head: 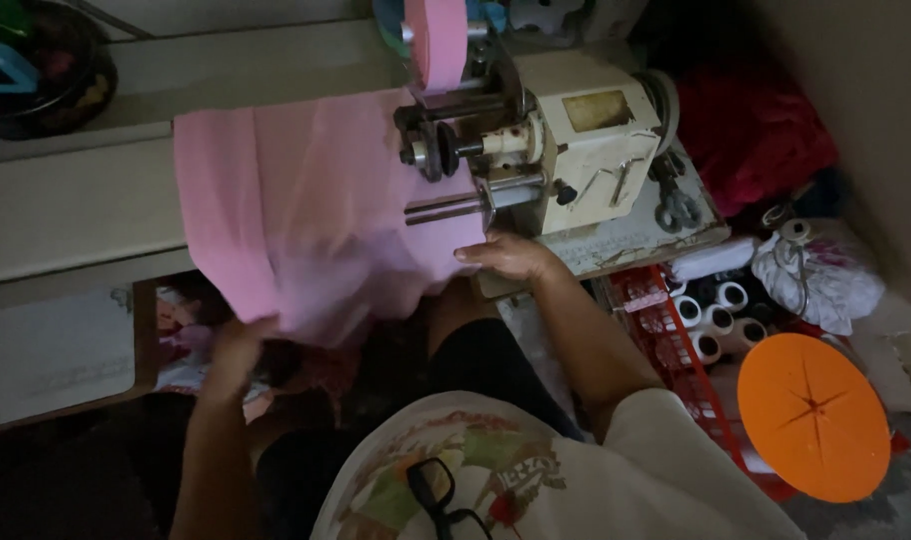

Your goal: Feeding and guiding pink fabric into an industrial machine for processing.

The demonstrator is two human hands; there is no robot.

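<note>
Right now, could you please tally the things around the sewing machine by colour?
Pink: 2, the cloth held by the left hand and right hand, and the tape roll
Orange: 1, the round lid
Red: 2, the crate and the fabric heap
Total: 5

No packages, signs or screens, only a small yellowish rectangular label plate (598, 110) atop the cream sewing machine (596, 160)
</note>
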